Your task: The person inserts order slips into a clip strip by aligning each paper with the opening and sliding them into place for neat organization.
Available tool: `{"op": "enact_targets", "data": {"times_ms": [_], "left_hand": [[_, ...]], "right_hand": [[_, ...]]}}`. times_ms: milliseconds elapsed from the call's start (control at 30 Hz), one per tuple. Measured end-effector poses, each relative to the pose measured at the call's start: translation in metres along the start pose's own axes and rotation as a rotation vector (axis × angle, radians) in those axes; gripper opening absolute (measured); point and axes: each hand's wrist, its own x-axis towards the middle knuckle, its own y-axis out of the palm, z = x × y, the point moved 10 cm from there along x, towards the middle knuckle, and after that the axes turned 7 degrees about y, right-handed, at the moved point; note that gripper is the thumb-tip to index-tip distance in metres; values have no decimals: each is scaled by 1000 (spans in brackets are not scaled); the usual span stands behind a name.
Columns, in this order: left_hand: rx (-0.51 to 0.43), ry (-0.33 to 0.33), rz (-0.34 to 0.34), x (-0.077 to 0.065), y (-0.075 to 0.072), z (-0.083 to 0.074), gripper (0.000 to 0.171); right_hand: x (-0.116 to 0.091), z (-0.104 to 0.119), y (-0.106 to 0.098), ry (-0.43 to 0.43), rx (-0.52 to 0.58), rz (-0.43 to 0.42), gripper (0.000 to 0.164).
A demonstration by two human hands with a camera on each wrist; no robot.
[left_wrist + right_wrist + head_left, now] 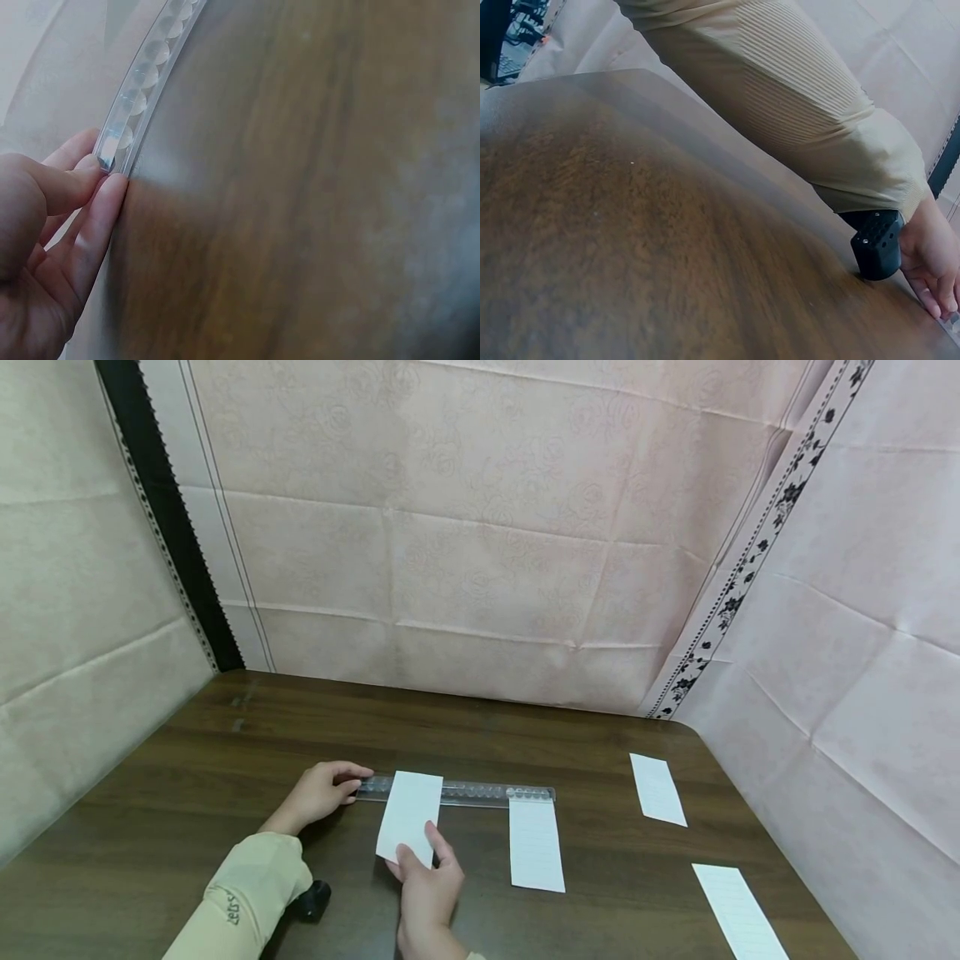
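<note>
My left hand [318, 795] pinches the left end of a long clear plastic strip [474, 794] lying across the table. In the left wrist view, the strip [142, 82] shows a row of round, see-through bumps, and the thumb and fingers of my left hand [64, 214] grip its end. Between thumb and fingers, my right hand [433, 889] holds a white paper card [411, 817], whose far end covers part of the strip. A second white card [536, 847], faintly lined, meets the strip near its right end. The right wrist view does not show the right hand.
Two more white lined cards lie at the right: one farther back [658, 789], one nearer [738, 910]. Pale patterned cloth [487, 543] hangs behind and beside the brown wooden table [165, 802]. A black device [313, 902] sits at my left wrist.
</note>
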Motion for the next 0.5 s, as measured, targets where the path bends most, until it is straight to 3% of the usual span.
{"op": "enact_targets", "data": {"times_ms": [500], "left_hand": [[6, 1, 3, -1, 0, 0, 23]], "right_hand": [[-3, -9, 4, 12, 1, 1, 53]]}}
